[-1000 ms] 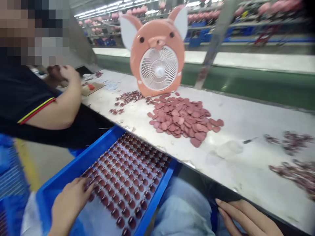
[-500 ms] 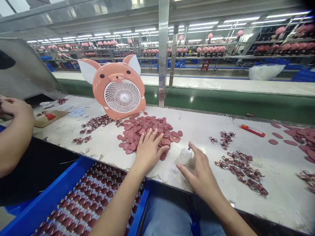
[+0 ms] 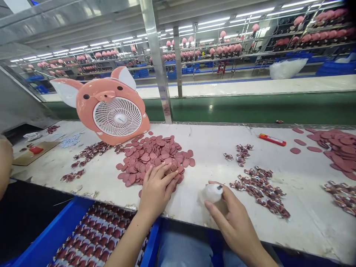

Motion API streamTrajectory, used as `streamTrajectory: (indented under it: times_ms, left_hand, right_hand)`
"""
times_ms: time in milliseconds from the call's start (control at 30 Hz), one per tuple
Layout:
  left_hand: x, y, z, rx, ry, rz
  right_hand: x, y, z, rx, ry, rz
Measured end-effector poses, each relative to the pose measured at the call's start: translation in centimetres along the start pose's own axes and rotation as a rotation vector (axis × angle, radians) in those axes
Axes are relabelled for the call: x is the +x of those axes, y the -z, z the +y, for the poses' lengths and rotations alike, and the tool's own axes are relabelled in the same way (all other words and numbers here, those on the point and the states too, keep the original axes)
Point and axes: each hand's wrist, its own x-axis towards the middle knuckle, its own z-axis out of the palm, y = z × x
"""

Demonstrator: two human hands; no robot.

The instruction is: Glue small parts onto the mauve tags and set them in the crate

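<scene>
My left hand [image 3: 157, 185] lies over the near side of a pile of dark pink oval discs [image 3: 150, 157], its fingers stretched out across them. Whether a disc is under the fingertips is hidden. To the right, my right hand [image 3: 236, 218] is curled round a small white squeeze bottle [image 3: 213, 193] with a dark tip, thumb on the near side and forefinger behind. The bottle leans, its tip toward the forefinger. Small brown-and-white pieces [image 3: 261, 189] lie loose on the table just right of this hand.
A pink pig-shaped fan [image 3: 116, 115] stands behind the disc pile. Below the table edge, a blue crate [image 3: 52, 231] holds rows of brown pieces. A red marker-like stick [image 3: 272, 139] and more discs [image 3: 339, 144] lie at right. Another person's arm [image 3: 5, 163] shows at far left.
The view has turned, so the table's things sit further left. The bottle has tilted over in my right hand. My left hand stays on the discs; the other person's hand has left view.
</scene>
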Motion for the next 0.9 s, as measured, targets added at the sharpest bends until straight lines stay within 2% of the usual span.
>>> streamTrajectory:
  times_ms: [133, 267, 333, 433, 500, 533, 633, 700, 767, 800, 900]
  left_hand:
    - [-0.3, 0.7, 2.0, 0.026, -0.038, 0.145]
    - [-2.0, 1.6, 6.1, 0.022, -0.214, 0.352]
    - [-3.1, 1.9, 8.1, -0.021, -0.246, 0.364]
    - [-4.8, 1.9, 10.0, -0.127, -0.199, 0.346]
    - [-6.1, 1.7, 10.5, -0.286, -0.123, 0.296]
    - [-6.7, 1.6, 10.7, -0.433, -0.034, 0.254]
    - [-8.2, 1.2, 11.4, -1.133, 0.359, 0.011]
    - [-8.8, 1.0, 12.1, -1.566, 0.542, -0.197]
    - [-8.9, 0.7, 12.9, -1.828, 0.606, -0.340]
    - [-9.0, 0.7, 13.2, -1.922, 0.630, -0.370]
    - [-9.0, 0.9, 14.0, -2.163, 0.698, -0.348]
  right_hand:
    - [-1.8, 1.4, -0.6, 0.266, -0.136, 0.029]
    - [-2.2, 1.3, -1.9, 0.511, -0.336, -0.064]
    - [-2.2, 1.0, -2.3, 0.588, -0.415, -0.103]
    - [-2.6, 0.9, -2.4, 0.674, -0.503, -0.153]
    - [-3.2, 1.2, -2.2, 0.718, -0.546, -0.182]
    - [-3.6, 1.4, -2.1, 0.734, -0.563, -0.198]
    - [-4.5, 2.0, -2.0, 0.759, -0.590, -0.265]
    - [-5.0, 2.3, -1.9, 0.760, -0.593, -0.320]
    - [-5.4, 2.4, -1.9, 0.749, -0.594, -0.367]
    - [-5.6, 2.5, -1.8, 0.739, -0.595, -0.385]
    - [-6.2, 2.8, -1.4, 0.718, -0.580, -0.405]
